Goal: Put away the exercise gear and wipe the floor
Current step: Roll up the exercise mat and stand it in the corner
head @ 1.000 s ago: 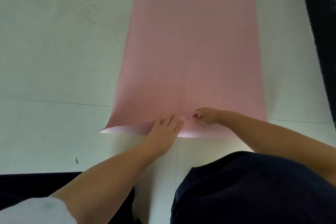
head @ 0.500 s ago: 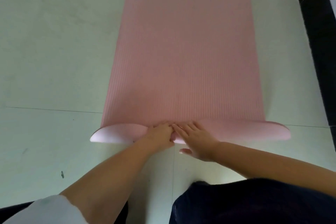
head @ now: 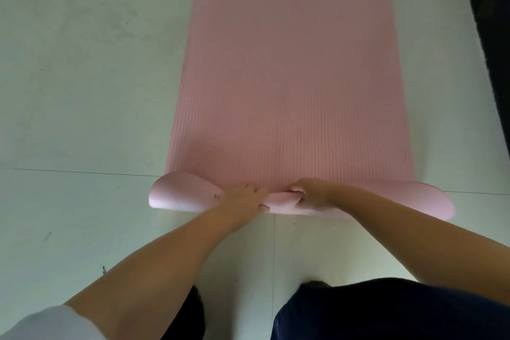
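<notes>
A long pink ribbed exercise mat lies flat on the pale floor and runs away from me to the top of the view. Its near end is curled over into a loose roll with a paler underside. My left hand presses on the roll at its middle, fingers curled over it. My right hand grips the fold just beside it, thumb under the rolled edge. The two hands are a short gap apart.
Pale tiled floor spreads to the left, with thin joint lines. A dark strip borders the floor at the far right. My dark-clad knees are at the bottom edge.
The mat's near edge went from lifted and flat to folded over, then curled into a thicker roll. Both hands moved together at its middle and closed on it.
</notes>
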`<state>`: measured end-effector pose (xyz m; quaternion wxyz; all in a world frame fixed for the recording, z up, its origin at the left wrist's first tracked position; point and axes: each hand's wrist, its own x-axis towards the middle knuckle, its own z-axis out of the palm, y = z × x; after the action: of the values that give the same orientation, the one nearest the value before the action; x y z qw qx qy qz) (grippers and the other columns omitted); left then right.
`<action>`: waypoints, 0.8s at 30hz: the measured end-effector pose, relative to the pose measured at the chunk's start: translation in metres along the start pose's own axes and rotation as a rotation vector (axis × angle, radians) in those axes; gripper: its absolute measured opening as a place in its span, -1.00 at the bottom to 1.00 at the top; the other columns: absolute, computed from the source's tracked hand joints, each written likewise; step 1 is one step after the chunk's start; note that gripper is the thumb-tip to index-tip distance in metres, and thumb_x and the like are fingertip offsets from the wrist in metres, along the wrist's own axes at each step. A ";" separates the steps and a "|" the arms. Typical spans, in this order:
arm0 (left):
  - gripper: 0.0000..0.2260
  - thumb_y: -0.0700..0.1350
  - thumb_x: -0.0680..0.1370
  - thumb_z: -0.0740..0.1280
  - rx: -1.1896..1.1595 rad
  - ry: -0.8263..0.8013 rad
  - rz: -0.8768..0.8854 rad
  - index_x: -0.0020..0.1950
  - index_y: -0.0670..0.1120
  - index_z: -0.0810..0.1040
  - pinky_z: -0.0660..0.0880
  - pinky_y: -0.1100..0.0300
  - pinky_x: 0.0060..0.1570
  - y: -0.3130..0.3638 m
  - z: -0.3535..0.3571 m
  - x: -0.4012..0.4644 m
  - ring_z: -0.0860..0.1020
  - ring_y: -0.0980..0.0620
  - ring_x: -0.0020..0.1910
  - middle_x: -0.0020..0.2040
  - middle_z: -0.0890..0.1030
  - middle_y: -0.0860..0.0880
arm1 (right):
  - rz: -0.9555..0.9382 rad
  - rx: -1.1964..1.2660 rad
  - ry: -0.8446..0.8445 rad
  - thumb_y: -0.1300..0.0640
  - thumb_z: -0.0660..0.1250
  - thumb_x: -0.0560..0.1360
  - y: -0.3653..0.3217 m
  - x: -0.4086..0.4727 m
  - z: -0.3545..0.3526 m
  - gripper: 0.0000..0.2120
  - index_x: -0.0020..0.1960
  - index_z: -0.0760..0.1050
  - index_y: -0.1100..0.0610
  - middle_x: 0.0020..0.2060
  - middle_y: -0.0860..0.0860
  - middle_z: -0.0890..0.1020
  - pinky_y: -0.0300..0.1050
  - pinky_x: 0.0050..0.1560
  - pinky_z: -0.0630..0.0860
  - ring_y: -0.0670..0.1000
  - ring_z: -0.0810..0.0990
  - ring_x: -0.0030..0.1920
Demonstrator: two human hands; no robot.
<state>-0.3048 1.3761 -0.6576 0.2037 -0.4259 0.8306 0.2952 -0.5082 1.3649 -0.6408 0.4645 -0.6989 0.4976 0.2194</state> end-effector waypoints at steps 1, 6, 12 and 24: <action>-0.68 0.07 0.64 0.10 -0.100 -0.068 -0.008 0.28 -0.11 0.35 0.35 0.07 0.03 -0.003 -0.009 0.005 0.44 -0.15 0.22 0.23 0.46 -0.16 | 0.026 -0.020 0.046 0.15 0.23 0.55 0.002 0.000 -0.001 -0.62 0.36 0.42 0.10 0.19 0.15 0.49 -0.12 0.08 0.34 0.10 0.42 0.18; -0.55 0.08 0.63 0.15 -0.149 -0.264 0.041 0.45 -0.11 0.31 0.30 0.12 0.24 -0.017 -0.047 0.042 0.39 -0.08 0.34 0.42 0.39 -0.11 | 0.208 -0.010 0.197 -0.05 0.24 0.56 0.019 -0.008 -0.003 -0.68 0.22 0.47 0.10 0.07 0.10 0.56 -0.03 0.02 0.45 0.10 0.51 0.03; -0.59 0.15 0.62 0.10 -0.206 -0.242 -0.028 0.35 -0.08 0.39 0.34 0.07 0.11 -0.021 -0.040 0.049 0.45 -0.09 0.23 0.32 0.47 -0.10 | 0.140 0.059 0.152 -0.05 0.22 0.58 0.037 0.004 -0.018 -0.68 0.22 0.51 0.10 0.11 0.05 0.60 -0.15 -0.05 0.33 0.06 0.52 0.08; -0.60 -0.08 0.36 0.41 0.383 0.425 0.270 0.18 -0.07 0.49 0.48 0.02 -0.05 -0.003 0.002 0.026 0.50 -0.11 -0.05 0.02 0.57 -0.09 | 0.079 0.026 0.183 -0.10 0.26 0.54 0.050 0.028 -0.019 -0.68 0.03 0.50 0.17 -0.10 0.11 0.60 -0.07 -0.17 0.33 0.10 0.52 -0.11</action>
<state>-0.3165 1.3611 -0.6751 0.0610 -0.3180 0.9441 0.0623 -0.5445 1.3310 -0.6753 0.4170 -0.6898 0.5680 0.1663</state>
